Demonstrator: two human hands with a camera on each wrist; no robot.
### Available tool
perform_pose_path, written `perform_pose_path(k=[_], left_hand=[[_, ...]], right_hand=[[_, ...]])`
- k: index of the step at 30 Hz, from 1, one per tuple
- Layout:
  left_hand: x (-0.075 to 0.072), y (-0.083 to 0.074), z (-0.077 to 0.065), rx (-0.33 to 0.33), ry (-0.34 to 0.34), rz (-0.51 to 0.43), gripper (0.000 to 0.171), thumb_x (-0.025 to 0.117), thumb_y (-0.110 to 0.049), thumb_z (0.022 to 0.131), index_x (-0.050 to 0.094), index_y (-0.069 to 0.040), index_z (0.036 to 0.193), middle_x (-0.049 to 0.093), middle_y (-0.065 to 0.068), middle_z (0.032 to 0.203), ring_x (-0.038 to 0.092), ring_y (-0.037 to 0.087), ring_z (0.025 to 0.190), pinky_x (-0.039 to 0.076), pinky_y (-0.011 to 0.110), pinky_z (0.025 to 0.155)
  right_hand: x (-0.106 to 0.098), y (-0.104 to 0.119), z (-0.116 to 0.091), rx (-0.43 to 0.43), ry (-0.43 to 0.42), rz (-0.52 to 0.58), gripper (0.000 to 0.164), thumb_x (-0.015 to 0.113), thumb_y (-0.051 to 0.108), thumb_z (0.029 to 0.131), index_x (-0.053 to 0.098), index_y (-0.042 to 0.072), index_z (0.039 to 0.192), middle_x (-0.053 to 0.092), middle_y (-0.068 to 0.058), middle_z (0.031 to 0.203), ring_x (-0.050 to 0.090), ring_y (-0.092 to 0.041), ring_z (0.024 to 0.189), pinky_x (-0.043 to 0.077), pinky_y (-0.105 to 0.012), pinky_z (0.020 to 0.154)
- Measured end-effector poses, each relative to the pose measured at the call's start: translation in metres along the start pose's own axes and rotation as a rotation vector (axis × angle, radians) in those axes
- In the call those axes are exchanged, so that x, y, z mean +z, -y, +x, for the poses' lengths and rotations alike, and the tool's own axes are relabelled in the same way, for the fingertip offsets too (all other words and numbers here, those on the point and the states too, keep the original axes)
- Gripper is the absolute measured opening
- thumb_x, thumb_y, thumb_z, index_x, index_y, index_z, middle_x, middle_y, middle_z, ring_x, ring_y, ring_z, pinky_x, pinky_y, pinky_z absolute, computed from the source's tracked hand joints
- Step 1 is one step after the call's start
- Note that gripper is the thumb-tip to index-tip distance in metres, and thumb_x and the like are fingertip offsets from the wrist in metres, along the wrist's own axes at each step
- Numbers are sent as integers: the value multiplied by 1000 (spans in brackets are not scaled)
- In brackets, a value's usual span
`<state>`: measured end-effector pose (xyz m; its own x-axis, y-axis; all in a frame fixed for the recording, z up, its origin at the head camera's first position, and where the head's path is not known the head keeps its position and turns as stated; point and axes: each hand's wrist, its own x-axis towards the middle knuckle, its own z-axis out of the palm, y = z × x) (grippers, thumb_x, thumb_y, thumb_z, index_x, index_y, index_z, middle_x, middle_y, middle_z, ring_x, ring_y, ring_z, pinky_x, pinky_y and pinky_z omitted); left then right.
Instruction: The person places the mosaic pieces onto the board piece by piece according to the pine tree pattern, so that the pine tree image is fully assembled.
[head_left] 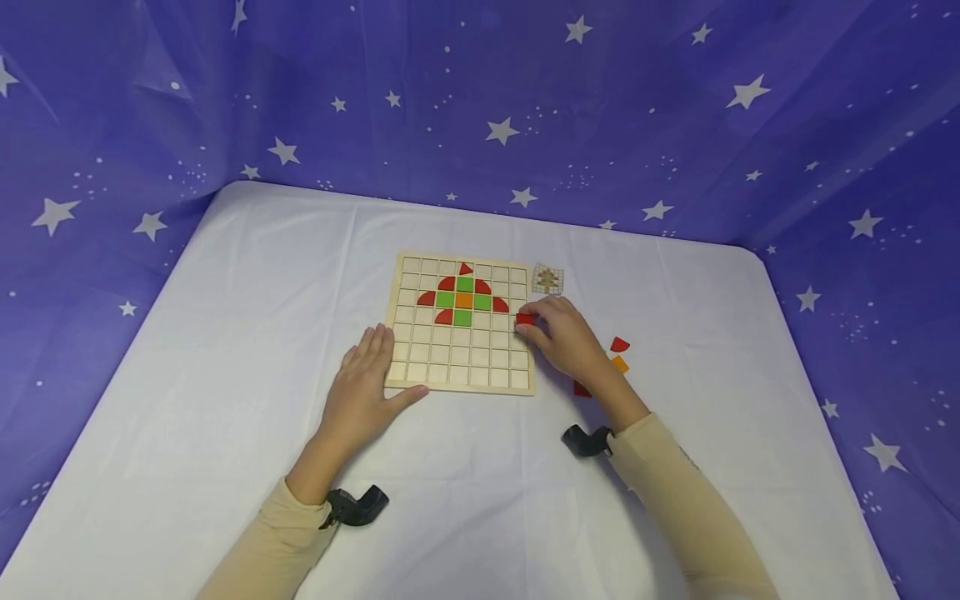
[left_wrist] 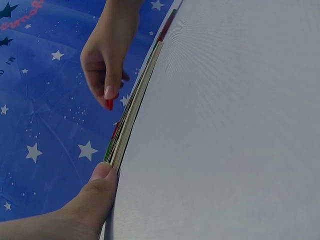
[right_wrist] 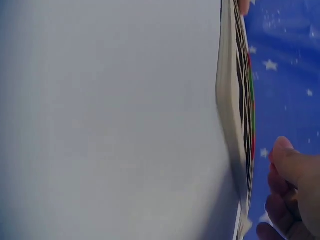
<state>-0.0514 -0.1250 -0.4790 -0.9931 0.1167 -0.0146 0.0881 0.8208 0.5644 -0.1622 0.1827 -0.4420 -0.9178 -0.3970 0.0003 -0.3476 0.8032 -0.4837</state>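
Observation:
A wooden grid board [head_left: 480, 356] lies on the table, with green squares, one orange square and several red curved pieces set in its upper cells. One red triangle [head_left: 466, 269] sits at the top of that pattern. My left hand [head_left: 362, 385] rests at the board's lower left corner, fingers along the left side and thumb [left_wrist: 101, 172] on the near edge. Between thumb and fingertips, my right hand [head_left: 566, 337] pinches a small red piece [head_left: 525, 319] over the board's right edge. The piece's exact shape is mostly covered by the fingers.
A small picture card [head_left: 547, 279] with a tree pattern on a grid lies right of the board. Beyond the right hand are loose pieces: a red curved one [head_left: 619, 344], an orange one [head_left: 620, 364] and a red one [head_left: 582, 389]. A starry blue curtain [head_left: 480, 100] surrounds the table.

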Motion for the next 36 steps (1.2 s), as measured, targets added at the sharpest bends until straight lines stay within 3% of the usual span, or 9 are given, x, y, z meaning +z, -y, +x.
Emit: perform_pose_path(k=[12, 20, 36], left_hand=[[0, 0, 1, -2, 0, 5, 107, 67, -61, 85, 17, 1, 157, 13, 16, 166, 9, 33, 156, 11, 53, 125], [-1, 0, 1, -8, 3, 6, 107, 68, -61, 85, 17, 1, 157, 12, 16, 166, 8, 33, 156, 11, 53, 126], [0, 0, 2, -4, -2, 7, 108, 68, -61, 85, 16, 1, 157, 11, 15, 167, 8, 32, 156, 11, 53, 126]], right_hand=[[26, 28, 18, -99, 25, -59, 33, 68, 36, 94, 69, 11, 116, 67, -3, 107, 56, -20, 96, 48, -36, 84], [33, 35, 24, -130, -21, -125, 32, 69, 37, 93, 72, 13, 113, 67, -1, 105, 57, -20, 92, 50, -36, 81], [34, 40, 31, -110, -48, -137, 30, 72, 37, 90, 75, 12, 108, 67, 1, 101, 57, -19, 91, 51, -34, 79]])
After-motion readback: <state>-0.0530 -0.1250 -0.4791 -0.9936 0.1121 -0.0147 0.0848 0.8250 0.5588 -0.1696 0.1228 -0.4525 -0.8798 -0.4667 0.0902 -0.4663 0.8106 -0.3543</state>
